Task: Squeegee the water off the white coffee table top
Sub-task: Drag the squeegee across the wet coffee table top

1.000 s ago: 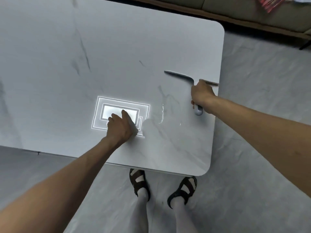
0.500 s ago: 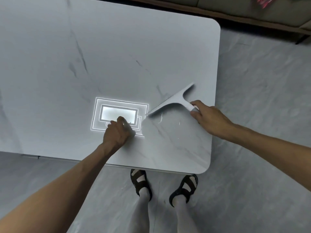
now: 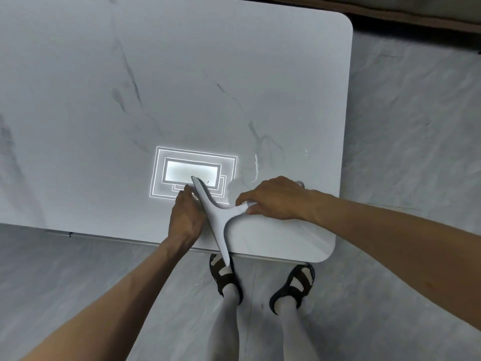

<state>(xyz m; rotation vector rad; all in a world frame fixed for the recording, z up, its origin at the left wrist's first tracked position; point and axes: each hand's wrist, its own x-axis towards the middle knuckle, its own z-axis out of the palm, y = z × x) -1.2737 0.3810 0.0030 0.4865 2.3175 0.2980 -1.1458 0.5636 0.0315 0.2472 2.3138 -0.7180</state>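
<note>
The white marble-look coffee table top (image 3: pixel 182 87) fills the upper left of the head view. My right hand (image 3: pixel 276 198) grips the handle of a white T-shaped squeegee (image 3: pixel 217 220). Its blade runs from near the ceiling-light reflection (image 3: pixel 192 173) down past the table's near edge. My left hand (image 3: pixel 184 217) rests on the table just left of the blade, with curled fingers and nothing visible in them. A thin streak of water (image 3: pixel 255 168) and small droplets (image 3: pixel 305 152) shine above my right hand.
Grey tiled floor (image 3: pixel 403 126) lies to the right of and below the table. My feet in dark sandals (image 3: pixel 226 277) stand just under the near edge. A dark sofa base (image 3: pixel 416 11) runs along the top right.
My right hand has swept the squeegee from the right edge leftward and toward me, turning the blade until it crosses the near edge. The left hand has stayed on the table.
</note>
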